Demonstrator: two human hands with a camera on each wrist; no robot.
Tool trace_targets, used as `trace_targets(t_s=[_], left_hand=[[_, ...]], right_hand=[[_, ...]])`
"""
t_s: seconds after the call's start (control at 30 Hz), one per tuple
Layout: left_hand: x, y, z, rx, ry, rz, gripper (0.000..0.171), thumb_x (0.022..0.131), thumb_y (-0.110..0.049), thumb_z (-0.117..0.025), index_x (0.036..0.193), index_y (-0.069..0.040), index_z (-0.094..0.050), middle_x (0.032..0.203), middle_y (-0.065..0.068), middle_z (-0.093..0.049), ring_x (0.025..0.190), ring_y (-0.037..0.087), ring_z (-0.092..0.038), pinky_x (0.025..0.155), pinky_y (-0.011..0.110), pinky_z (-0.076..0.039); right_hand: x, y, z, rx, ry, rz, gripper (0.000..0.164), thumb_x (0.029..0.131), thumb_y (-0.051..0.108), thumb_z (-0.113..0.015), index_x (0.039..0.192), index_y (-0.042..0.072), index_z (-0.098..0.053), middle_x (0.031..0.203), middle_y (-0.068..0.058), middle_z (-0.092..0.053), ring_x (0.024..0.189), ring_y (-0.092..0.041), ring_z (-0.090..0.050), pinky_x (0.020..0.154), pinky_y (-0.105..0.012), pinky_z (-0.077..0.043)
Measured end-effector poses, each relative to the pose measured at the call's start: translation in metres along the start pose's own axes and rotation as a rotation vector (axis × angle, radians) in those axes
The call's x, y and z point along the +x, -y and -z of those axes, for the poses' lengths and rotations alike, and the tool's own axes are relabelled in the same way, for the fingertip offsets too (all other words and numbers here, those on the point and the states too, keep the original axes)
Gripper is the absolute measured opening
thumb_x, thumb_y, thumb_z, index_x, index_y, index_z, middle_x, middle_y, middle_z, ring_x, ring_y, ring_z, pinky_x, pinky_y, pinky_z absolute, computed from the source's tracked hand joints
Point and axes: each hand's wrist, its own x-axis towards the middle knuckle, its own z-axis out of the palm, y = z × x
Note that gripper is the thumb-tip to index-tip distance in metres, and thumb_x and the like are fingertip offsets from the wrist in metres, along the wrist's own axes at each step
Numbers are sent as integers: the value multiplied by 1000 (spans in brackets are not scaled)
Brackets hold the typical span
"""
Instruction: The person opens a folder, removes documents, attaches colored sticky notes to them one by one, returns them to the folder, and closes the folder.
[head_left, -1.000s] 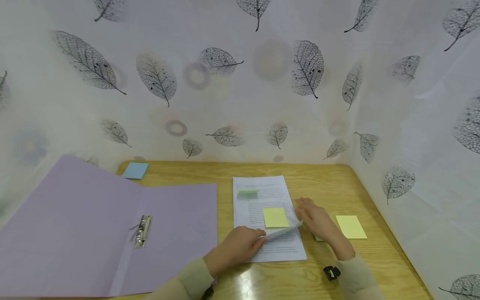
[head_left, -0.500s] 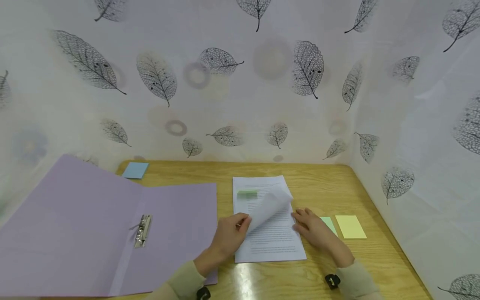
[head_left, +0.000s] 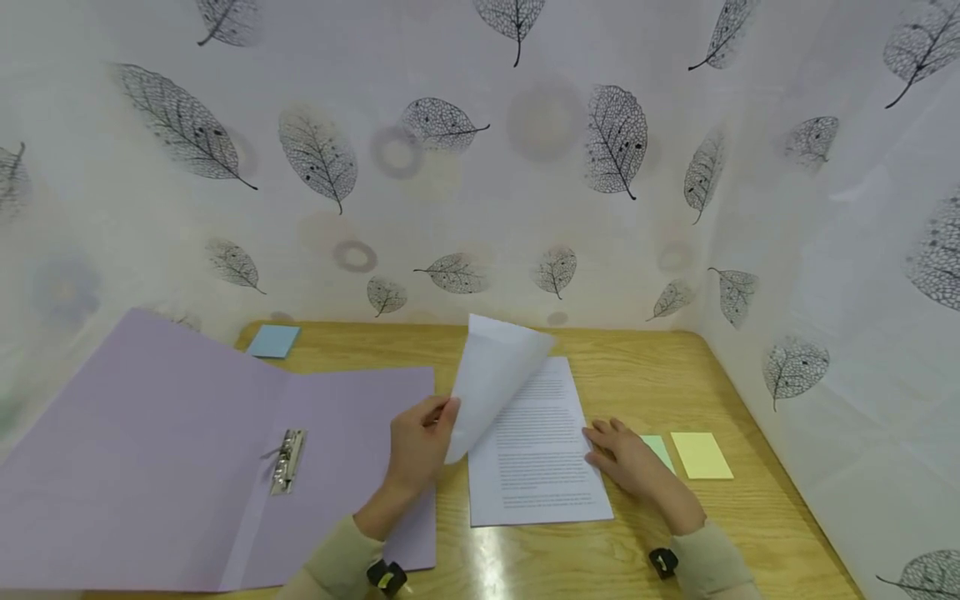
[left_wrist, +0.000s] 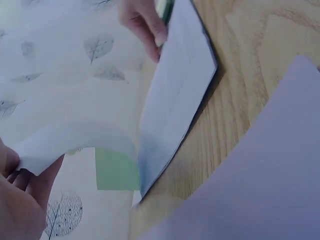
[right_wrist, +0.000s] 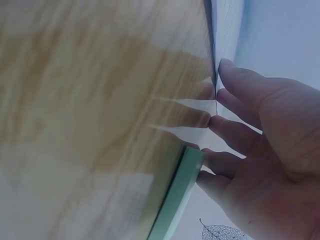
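Note:
My left hand (head_left: 420,442) pinches the near-left part of the top white sheet (head_left: 487,383), which curls up and leftward off the paper stack (head_left: 536,479). In the left wrist view a green sticky note (left_wrist: 117,169) shows below the arched sheet. Printed text is exposed on the page underneath. My right hand (head_left: 633,458) rests at the stack's right edge, fingers loosely bent; in the right wrist view the fingertips (right_wrist: 227,64) meet the paper edge. A green sticky-note pad (head_left: 657,450) lies by that hand, partly hidden behind it in the head view.
A purple folder (head_left: 150,450) lies spread at the left, its metal clip (head_left: 287,462) near the fold. A yellow sticky-note pad (head_left: 701,455) is at the right, a blue one (head_left: 273,342) at the back left. Leaf-printed curtains (head_left: 480,183) border the wooden table (head_left: 645,367).
My left hand has moved left and up, peeling the top sheet off the stack; its yellow note has gone from sight in the head view. My right hand moved down slightly along the stack's edge, uncovering the green pad.

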Motion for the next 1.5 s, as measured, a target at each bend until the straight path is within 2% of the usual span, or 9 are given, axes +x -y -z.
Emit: trace_targets(t_s=[0.17,0.27,0.47,0.57,0.63,0.73,0.9,1.17,1.5], left_hand=[[2,7,21,-41,-147,26,11,96,-2,-75,98,8,-79,74,19,-76,60,-4,-62,50,10,-50],[0,10,36,-24,-203,102,14,98,-4,-73,102,9,-77,72,22,-75,55,-8,-57,44,11,-45],[-13,12,62,-49,-249,473,27,102,-15,-70,116,8,-73,100,26,-79,71,-10,-69,59,13,-57],[-20,17,73,-136,-246,657,34,103,-20,-69,122,9,-69,99,16,-81,71,-3,-72,60,19,-61],[-23,22,79,-185,-250,722,37,103,-20,-68,125,10,-67,93,7,-81,69,2,-74,59,23,-63],[-27,30,88,-195,-245,745,41,103,-19,-68,128,13,-63,89,0,-80,67,2,-74,61,25,-64],[-30,42,101,-181,-203,756,45,104,-15,-66,132,18,-58,96,10,-80,68,0,-74,66,26,-65],[-35,55,116,-163,-225,810,46,104,-9,-65,135,22,-53,105,28,-77,64,2,-75,65,29,-65],[-41,60,122,-208,-153,883,48,104,-9,-65,136,24,-52,85,15,-79,65,12,-78,68,32,-66]], right_hand=[[0,0,0,-5,9,-6,46,104,18,-66,143,-4,-61,150,-34,-54,141,-65,-41,110,-76,-40],[1,-1,0,-9,7,-9,46,103,18,-67,143,-4,-61,150,-34,-54,141,-65,-42,110,-76,-41],[1,-2,0,0,13,-13,46,103,18,-67,143,-4,-61,150,-34,-54,141,-65,-41,111,-76,-40],[1,-2,1,-5,16,-15,46,103,19,-67,143,-4,-62,150,-33,-54,141,-65,-42,110,-76,-41],[2,-2,1,-8,17,-18,46,103,19,-67,143,-3,-62,150,-33,-54,141,-64,-42,110,-75,-41],[2,-1,2,-10,19,-23,46,103,20,-67,143,-2,-62,151,-32,-54,142,-64,-42,111,-75,-41],[2,-1,1,0,33,-45,47,104,21,-67,144,-2,-61,153,-31,-53,144,-63,-40,111,-76,-40],[2,-2,0,3,34,-38,47,104,21,-67,144,-2,-61,153,-32,-52,143,-63,-40,111,-75,-40],[2,2,1,-1,19,-46,47,103,23,-68,143,-2,-63,152,-33,-52,143,-63,-40,112,-76,-40]])
